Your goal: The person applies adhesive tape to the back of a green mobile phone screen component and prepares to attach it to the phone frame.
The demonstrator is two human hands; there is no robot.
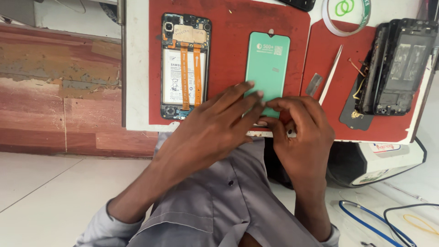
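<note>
A green-filmed phone screen panel [268, 64] lies face up on a red work mat [228, 36]. My left hand [215, 128] rests its fingertips on the panel's lower left part, fingers spread flat. My right hand [302, 132] is curled at the panel's bottom edge, thumb and forefinger pinching at its lower corner. To the left on the mat lies an opened phone [185, 66] with its back off, showing a white battery and two orange flex cables.
A metal spudger [330, 75] and a small metal blade [313, 84] lie right of the panel. Stacked black phone frames [398, 64] sit at the right on a second red mat. A tape roll [346, 16] is at the top. Cables [375, 222] trail on the floor.
</note>
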